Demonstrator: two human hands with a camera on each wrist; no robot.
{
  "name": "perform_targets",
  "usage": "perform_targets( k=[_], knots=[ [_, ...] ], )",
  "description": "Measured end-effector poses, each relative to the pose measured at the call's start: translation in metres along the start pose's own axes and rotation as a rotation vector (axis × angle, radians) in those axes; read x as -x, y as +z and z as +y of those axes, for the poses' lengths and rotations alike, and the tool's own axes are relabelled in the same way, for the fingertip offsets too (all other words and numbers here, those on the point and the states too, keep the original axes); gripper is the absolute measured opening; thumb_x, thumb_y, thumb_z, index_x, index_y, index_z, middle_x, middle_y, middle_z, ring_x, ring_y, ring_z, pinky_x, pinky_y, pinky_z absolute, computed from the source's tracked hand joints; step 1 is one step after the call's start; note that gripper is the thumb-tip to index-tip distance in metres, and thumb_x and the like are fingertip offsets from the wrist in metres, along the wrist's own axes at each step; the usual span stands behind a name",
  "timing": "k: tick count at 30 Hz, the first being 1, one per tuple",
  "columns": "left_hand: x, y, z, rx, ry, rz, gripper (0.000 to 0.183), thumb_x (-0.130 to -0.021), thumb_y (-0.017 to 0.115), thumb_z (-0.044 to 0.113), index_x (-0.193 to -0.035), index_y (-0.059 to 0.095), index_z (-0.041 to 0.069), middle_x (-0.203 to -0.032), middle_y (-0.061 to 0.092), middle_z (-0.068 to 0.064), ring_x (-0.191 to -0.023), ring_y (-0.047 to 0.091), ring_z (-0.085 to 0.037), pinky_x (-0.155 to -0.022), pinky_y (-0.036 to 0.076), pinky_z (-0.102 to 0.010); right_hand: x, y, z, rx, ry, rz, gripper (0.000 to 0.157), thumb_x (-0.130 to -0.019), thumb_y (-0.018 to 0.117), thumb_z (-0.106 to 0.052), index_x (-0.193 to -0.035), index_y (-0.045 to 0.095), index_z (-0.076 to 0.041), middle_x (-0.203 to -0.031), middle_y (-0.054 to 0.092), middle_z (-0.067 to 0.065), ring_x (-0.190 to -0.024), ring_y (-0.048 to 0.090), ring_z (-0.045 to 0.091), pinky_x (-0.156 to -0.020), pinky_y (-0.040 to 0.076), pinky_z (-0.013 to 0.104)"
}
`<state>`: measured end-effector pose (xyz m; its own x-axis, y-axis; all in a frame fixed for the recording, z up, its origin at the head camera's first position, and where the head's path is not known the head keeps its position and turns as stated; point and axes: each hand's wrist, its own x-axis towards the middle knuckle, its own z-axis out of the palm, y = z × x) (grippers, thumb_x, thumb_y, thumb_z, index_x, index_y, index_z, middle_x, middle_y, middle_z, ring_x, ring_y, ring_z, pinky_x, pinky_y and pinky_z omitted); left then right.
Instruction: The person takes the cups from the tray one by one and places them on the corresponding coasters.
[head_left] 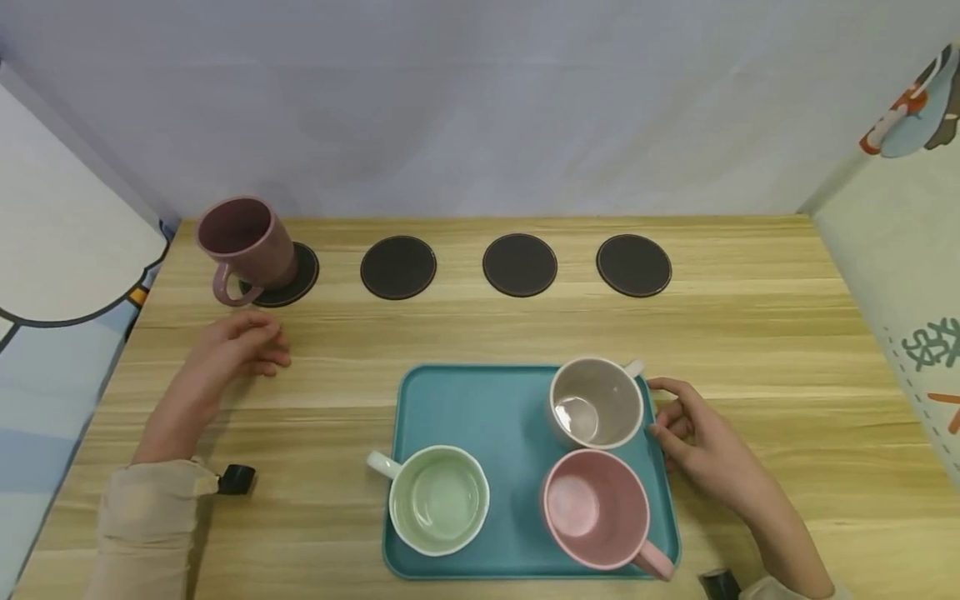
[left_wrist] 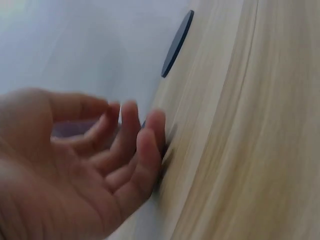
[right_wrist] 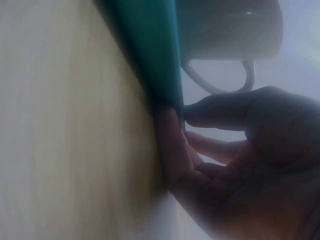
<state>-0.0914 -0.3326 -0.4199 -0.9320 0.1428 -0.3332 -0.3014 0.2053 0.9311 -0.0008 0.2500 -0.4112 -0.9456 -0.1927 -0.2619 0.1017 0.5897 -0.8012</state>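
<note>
Near the dark mauve mug (head_left: 255,246) at the back left, my left hand (head_left: 236,346) hovers low over the table with loosely bent fingers and nothing in them. That mug stands on a round black coaster (head_left: 303,279), its handle toward me. My right hand (head_left: 697,437) grips the right edge of a blue-green tray (head_left: 480,400), thumb at the rim and fingers against the side, as the right wrist view shows. On the tray stand a greyish-white mug (head_left: 600,404) close to that hand, a pink mug (head_left: 600,512) in front of it and a pale green cup (head_left: 438,500) at the left.
Three more black coasters (head_left: 397,267) lie in a row along the back of the wooden table (head_left: 337,433). A pale cloth backdrop (head_left: 480,108) rises behind the table. Printed panels (head_left: 892,275) flank both sides. Handles of the mugs jut past the tray's edges.
</note>
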Motion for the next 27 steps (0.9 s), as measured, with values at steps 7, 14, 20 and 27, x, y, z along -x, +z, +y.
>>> perform_targets(
  k=[7, 14, 20, 27],
  knots=[
    [0.006, 0.009, 0.009, -0.326, 0.082, -0.321, 0.029, -0.113, 0.048, 0.025, -0.124, 0.061, 0.002, -0.105, 0.071, -0.005, -0.094, 0.073, -0.017, -0.080, 0.061, -0.030, 0.001, 0.000, 0.001, 0.005, 0.002, -0.003, 0.056, -0.099, 0.064, 0.001, -0.150, 0.042, -0.003, -0.101, 0.062, 0.017, -0.078, 0.062, 0.005, -0.061, 0.060, 0.029],
    [0.012, 0.018, 0.021, -0.365, 0.108, -0.641, 0.025, -0.113, 0.045, 0.018, -0.129, 0.060, 0.004, -0.117, 0.070, -0.017, -0.106, 0.071, -0.020, -0.092, 0.060, -0.030, 0.000, 0.000, -0.001, 0.004, 0.004, -0.003, 0.055, -0.099, 0.064, 0.001, -0.150, 0.042, -0.003, -0.102, 0.062, 0.018, -0.078, 0.062, 0.006, -0.061, 0.060, 0.029],
    [0.021, 0.035, 0.029, -0.340, 0.112, -0.807, 0.031, -0.112, 0.048, 0.014, -0.141, 0.055, 0.007, -0.135, 0.065, -0.019, -0.122, 0.067, -0.018, -0.102, 0.055, -0.025, -0.001, 0.001, -0.002, 0.002, 0.003, -0.002, 0.056, -0.099, 0.064, 0.001, -0.150, 0.042, -0.003, -0.102, 0.062, 0.018, -0.079, 0.062, 0.006, -0.061, 0.061, 0.029],
    [0.026, 0.058, 0.033, -0.270, 0.126, -1.000, 0.043, -0.110, 0.049, 0.008, -0.153, 0.046, 0.011, -0.147, 0.058, -0.018, -0.131, 0.063, -0.026, -0.110, 0.051, -0.026, 0.000, 0.001, -0.001, 0.008, -0.002, -0.002, 0.056, -0.099, 0.064, 0.000, -0.150, 0.042, -0.002, -0.102, 0.062, 0.018, -0.079, 0.062, 0.005, -0.061, 0.060, 0.028]
  ],
)
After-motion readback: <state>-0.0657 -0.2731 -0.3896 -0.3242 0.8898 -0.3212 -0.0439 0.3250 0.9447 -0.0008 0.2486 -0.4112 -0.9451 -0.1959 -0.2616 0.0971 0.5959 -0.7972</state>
